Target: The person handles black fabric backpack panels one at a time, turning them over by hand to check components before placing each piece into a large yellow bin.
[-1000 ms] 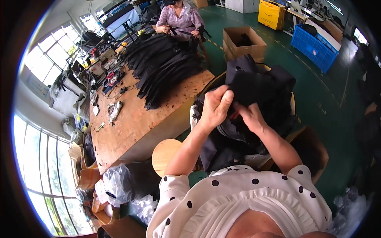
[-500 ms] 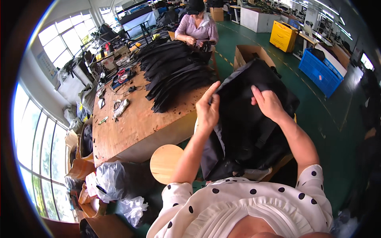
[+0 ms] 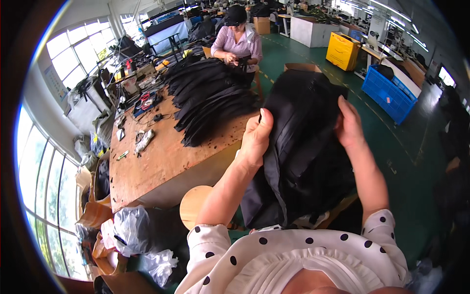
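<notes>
A large black fabric piece (image 3: pixel 306 127), folded and bag-like in shape, is held up in front of me. My left hand (image 3: pixel 256 139) grips its left edge, with the thumb up and the fingers partly behind the cloth. At its right side my right hand (image 3: pixel 349 125) is closed on the edge, fingertips partly hidden by the fabric. The lower part of the piece hangs down near my lap in loose folds.
A wooden worktable (image 3: pixel 147 171) at left bears a long row of stacked black fabric pieces (image 3: pixel 210 98), tools and scraps. A person (image 3: pixel 237 46) works beyond it. Round stool (image 3: pixel 193 206), plastic bags (image 3: pixel 131 230), cardboard box (image 3: pixel 301 67), blue crate (image 3: pixel 390 93) and yellow bin (image 3: pixel 342 50) stand around.
My right hand has moved from over the cloth's inner face to its right edge. The fabric has been turned and drawn narrower, its opening now folded over. My left hand stays at the left edge.
</notes>
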